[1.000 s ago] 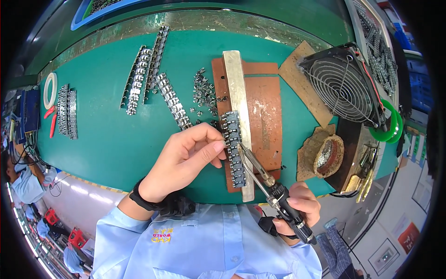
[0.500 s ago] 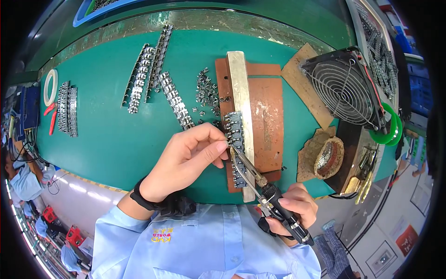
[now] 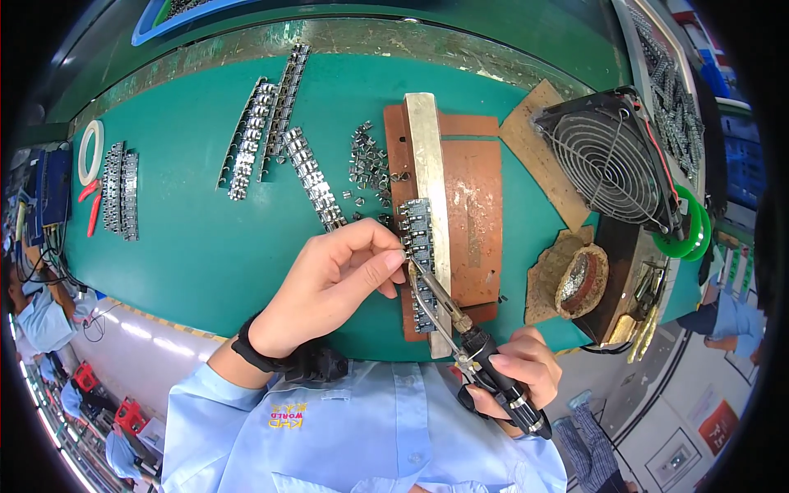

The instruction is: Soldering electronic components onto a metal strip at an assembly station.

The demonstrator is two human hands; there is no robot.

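My right hand (image 3: 530,374) is wrapped around the black handle of a soldering iron (image 3: 491,361) with a thin feed tube along its side. The iron's tip points up and left, reaching a row of small dark circuit boards (image 3: 417,222) set along a pale metal bar (image 3: 425,135). My left hand (image 3: 325,275) is closed in a pinch at the row's left edge, close to the tip; whatever lies between thumb and forefinger is too small to make out. Beneath the bar lies a reddish-brown board (image 3: 471,205). Loose metal clips (image 3: 367,160) are heaped just left of it.
Metal strips (image 3: 312,181) lie on the green mat (image 3: 181,255), with red-handled pliers (image 3: 94,209) and a tape roll (image 3: 90,152) at far left. On the right stand a fan (image 3: 608,160), a crusted round dish (image 3: 582,279) and a green spool (image 3: 694,222). People are beyond the table.
My hands and the iron hold almost the same pose at the row. The whole view has shifted very slightly. At the far right, a person in light blue has come into view.
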